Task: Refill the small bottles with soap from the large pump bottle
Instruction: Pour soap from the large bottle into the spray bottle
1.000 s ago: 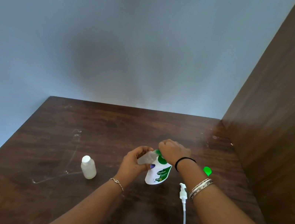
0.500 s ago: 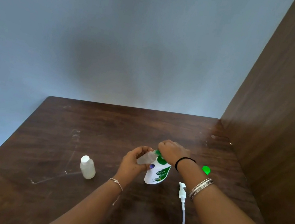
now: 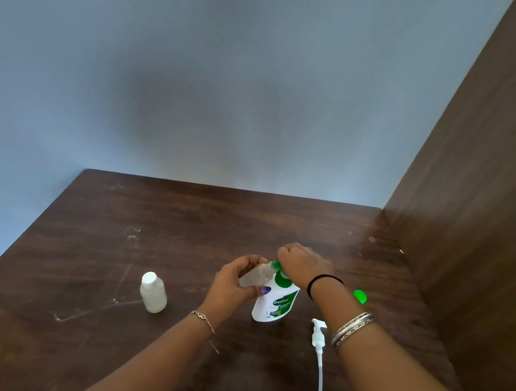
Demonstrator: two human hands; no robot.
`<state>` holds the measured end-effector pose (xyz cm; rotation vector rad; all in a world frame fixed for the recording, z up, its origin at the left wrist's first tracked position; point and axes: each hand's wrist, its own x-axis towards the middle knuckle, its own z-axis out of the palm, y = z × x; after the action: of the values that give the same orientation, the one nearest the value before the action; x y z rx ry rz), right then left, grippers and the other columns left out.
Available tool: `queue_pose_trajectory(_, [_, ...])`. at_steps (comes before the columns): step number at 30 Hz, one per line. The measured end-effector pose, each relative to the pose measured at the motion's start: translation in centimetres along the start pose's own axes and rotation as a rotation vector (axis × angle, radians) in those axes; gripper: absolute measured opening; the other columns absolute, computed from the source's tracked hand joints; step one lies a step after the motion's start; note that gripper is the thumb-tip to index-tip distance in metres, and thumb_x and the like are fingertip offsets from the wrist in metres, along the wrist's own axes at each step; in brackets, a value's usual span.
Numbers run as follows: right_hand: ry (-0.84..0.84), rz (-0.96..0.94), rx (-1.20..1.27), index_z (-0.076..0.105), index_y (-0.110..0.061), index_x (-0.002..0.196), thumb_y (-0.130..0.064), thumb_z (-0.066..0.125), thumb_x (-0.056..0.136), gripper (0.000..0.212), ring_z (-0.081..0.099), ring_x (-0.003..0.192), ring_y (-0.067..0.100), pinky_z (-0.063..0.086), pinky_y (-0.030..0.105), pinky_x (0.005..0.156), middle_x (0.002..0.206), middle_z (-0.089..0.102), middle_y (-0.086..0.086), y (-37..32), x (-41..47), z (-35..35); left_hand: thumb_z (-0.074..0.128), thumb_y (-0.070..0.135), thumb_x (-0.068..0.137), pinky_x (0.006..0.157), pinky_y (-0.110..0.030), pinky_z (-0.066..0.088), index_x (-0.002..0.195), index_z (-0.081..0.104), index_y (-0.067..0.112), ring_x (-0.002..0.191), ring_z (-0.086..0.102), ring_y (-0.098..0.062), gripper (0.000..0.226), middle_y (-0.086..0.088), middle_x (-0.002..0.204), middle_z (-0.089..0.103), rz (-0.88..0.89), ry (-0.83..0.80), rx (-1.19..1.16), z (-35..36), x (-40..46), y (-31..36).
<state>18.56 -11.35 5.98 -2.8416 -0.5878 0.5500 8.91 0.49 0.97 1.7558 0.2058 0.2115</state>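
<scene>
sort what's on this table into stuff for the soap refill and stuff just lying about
In use:
white and green soap bottle
clear small bottle in left hand
green cap under right hand
capped translucent small bottle

Lying about:
white pump head
loose green cap

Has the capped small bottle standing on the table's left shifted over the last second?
No. The capped small bottle keeps its place beside the pale scratch mark on the table.
</scene>
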Motion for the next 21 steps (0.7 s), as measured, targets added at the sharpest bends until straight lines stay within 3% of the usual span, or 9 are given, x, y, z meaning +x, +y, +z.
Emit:
queue_pose_trajectory(4, [-0.024,-0.004,-0.004,0.054,-0.019,0.102,-0.025,0.028,0.090,0.029,0.050,0.114,0.027,0.028,0.058,0.102,0.125,0.054,0.007,-0.05,-0.01,-0.02,0.076,0.002,0.064,0.072,-0.012,0.050,0.092,0.059,0.027,0.086,0.060,-0.003,0.041,0.008,0.092,0.065,0.003,-0.011,-0.019,-0.17,0.13,0.31])
queue_pose_trajectory(9, [-0.004,0.028,0.056,0.050,-0.022,0.093,-0.026,0.026,0.091,0.025,0.052,0.105,0.024,0.036,0.045,0.097,0.119,0.054,0.004,-0.15,-0.32,0.31,0.076,0.012,0.060,0.081,-0.026,0.052,0.091,0.060,0.031,0.093,0.062,-0.015,0.040,0.003,0.097,0.067,-0.012,0.004,-0.036,0.02,-0.14,-0.32])
queue_pose_trajectory(15, [-0.015,0.025,0.038,0.051,-0.022,0.094,-0.025,0.027,0.089,0.025,0.051,0.113,0.027,0.028,0.057,0.102,0.124,0.055,0.006,-0.22,-0.12,-0.22,0.073,-0.003,0.067,0.072,-0.010,0.050,0.092,0.058,0.026,0.087,0.060,-0.004,0.040,0.010,0.093,0.065,-0.012,-0.005,-0.022,0.01,-0.01,0.55])
queue_pose_trajectory(21, [0.020,0.052,0.086,0.056,-0.020,0.103,-0.026,0.027,0.091,0.032,0.052,0.108,0.025,0.035,0.043,0.096,0.121,0.055,0.006,-0.05,-0.16,0.49,0.072,-0.004,0.068,0.070,-0.010,0.049,0.091,0.058,0.026,0.086,0.060,-0.002,0.040,0.008,0.093,0.065,-0.025,0.001,-0.044,0.14,-0.38,0.16])
